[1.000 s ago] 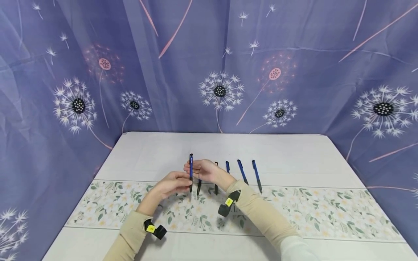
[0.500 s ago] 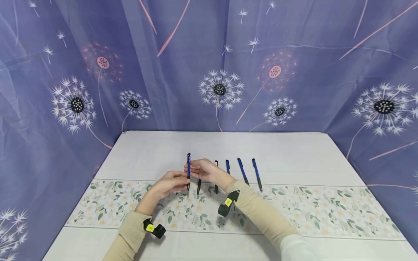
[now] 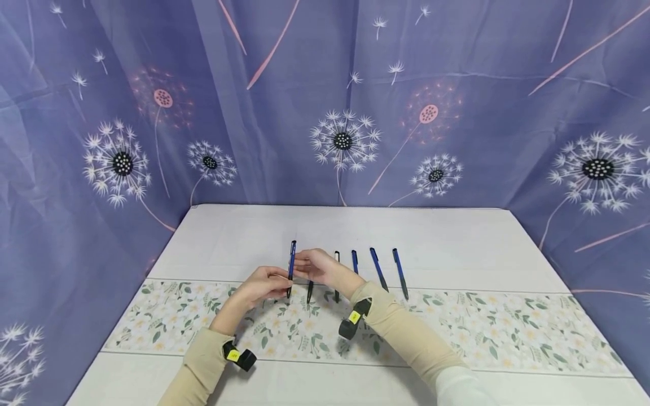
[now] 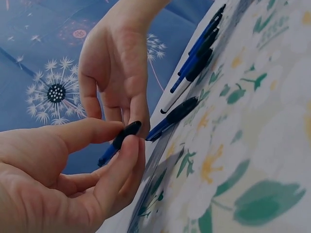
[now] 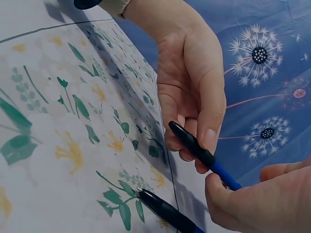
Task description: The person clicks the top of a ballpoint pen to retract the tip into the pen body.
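My left hand (image 3: 264, 285) pinches a blue pen (image 3: 291, 262) by its black grip, between thumb and fingers. The pen stands nearly upright in the head view, above the table. Just to its right is my right hand (image 3: 320, 266), its fingers loosely bent beside the barrel. Whether those fingertips touch the pen is hard to tell. In the left wrist view, the pen's black grip (image 4: 127, 135) sits in the left fingertips. Another pen (image 3: 310, 291) lies on the table, partly hidden under the right hand. In the right wrist view, its black tip end (image 5: 165, 208) shows below the held pen.
Right of that, more pens lie in a row: a pale-barrelled pen (image 3: 337, 294), a blue pen (image 3: 354, 260) half hidden by the right arm, and two others, a blue pen (image 3: 378, 268) and a rightmost pen (image 3: 400, 273). A floral strip (image 3: 487, 332) crosses the white table (image 3: 431, 231). Dandelion-print curtains surround it.
The held pen has shifted slightly left with the left hand and now leans a little. The right fingertips, earlier behind the barrel, now sit to its right. The lying pens have stayed put.
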Available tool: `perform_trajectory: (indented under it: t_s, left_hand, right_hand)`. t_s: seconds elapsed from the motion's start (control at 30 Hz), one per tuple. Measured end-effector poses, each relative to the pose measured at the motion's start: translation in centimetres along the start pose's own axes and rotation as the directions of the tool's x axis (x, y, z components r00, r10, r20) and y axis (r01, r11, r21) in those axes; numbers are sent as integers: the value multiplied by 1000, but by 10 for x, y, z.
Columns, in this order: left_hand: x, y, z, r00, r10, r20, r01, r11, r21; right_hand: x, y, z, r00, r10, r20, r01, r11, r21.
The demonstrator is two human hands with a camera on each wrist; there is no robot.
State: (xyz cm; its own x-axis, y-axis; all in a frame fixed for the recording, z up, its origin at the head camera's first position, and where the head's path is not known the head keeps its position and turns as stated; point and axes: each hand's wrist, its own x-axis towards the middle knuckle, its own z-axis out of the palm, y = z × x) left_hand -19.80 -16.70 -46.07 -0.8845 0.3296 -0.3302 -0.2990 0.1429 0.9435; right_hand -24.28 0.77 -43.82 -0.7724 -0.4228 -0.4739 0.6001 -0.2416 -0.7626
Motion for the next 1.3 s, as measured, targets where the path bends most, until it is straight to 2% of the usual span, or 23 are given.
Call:
perform_trajectory:
  t_s: [0.3, 0.53, 0.77, 1.0, 1.3]
  left_hand:
    - [0, 1, 7, 996, 2, -88, 6, 996, 84]
    - [0, 0, 9, 984, 15, -177, 15, 986, 167]
    - [0, -2, 10, 971, 21, -240, 35, 973, 227]
    - [-1, -1, 12, 958, 44, -283, 65, 930, 362]
    - [0, -1, 13, 946, 69, -316, 91, 880, 467]
  right_hand:
    - [-3, 2, -1, 1000, -5, 23, 6, 1000, -29]
    - [-4, 3, -3, 996, 22, 83, -17, 998, -60]
    - [-3, 6, -5, 995, 36, 94, -27, 995, -96]
    - [-1, 8, -4, 995, 49, 88, -40, 993, -108]
    - [1, 10, -4, 994, 76, 80, -66, 991, -114]
